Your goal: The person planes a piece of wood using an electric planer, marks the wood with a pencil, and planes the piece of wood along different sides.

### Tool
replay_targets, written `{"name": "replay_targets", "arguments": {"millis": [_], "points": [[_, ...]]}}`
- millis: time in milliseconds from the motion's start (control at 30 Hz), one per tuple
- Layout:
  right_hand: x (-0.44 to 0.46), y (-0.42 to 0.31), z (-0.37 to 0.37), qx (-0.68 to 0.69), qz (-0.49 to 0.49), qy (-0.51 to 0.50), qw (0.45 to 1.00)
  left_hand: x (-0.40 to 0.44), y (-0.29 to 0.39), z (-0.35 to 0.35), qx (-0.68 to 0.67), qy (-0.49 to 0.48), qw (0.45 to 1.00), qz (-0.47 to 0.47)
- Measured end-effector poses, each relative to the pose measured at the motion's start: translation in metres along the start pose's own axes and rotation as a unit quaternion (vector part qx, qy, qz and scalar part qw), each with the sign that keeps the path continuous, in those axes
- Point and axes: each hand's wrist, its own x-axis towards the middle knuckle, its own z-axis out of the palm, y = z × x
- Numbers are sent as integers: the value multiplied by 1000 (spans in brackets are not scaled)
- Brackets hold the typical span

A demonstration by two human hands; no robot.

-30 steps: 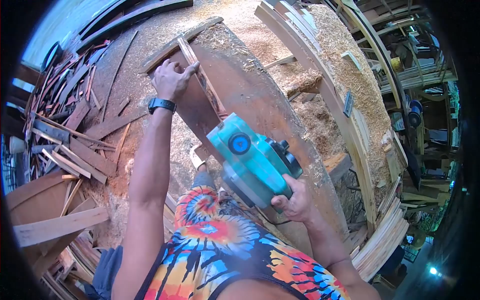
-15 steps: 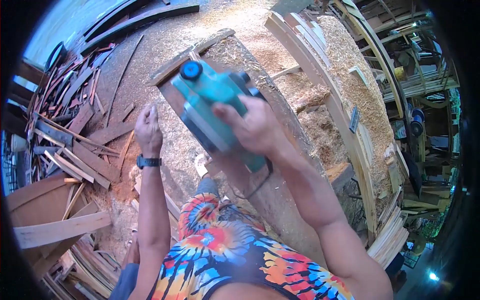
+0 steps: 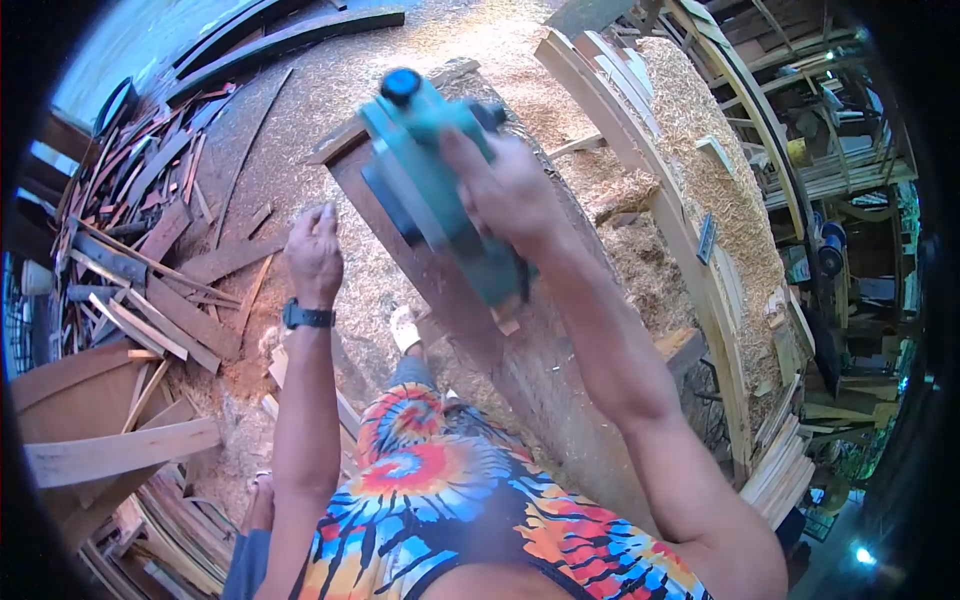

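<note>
My right hand [image 3: 505, 190] is wrapped round the handle of a green electric planer [image 3: 415, 160], which is smeared by motion. A black round knob [image 3: 400, 86] sits at the planer's far end. The tool is over a long brown wooden bench [image 3: 510, 370], and the pale end of a wood strip [image 3: 507, 316] shows from beneath its near end. My left hand [image 3: 315, 258], with a dark watch at the wrist, hovers left of the bench, apart from the planer. Its fingers are curled together, with nothing visible in them.
A wooden crosspiece [image 3: 345, 138] lies across the bench's far end. Scrap wood [image 3: 150, 230] is heaped at left, and a long beam [image 3: 690, 240] runs along the right. Shavings [image 3: 700, 115] cover the ground. Another person's leg [image 3: 258, 515] shows at lower left.
The planer and my right hand have moved away from me, toward the bench's far end, uncovering the strip's near end. My left hand has shifted slightly right.
</note>
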Motion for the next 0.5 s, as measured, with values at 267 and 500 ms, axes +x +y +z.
{"name": "replay_targets", "arguments": {"millis": [267, 500], "points": [[-254, 57, -47, -19, 104, -8, 994, 15, 50, 86, 94, 11, 978, 185], [-324, 71, -58, -88, 98, 3, 991, 25, 46, 104, 177, -9, 970, 166]]}}
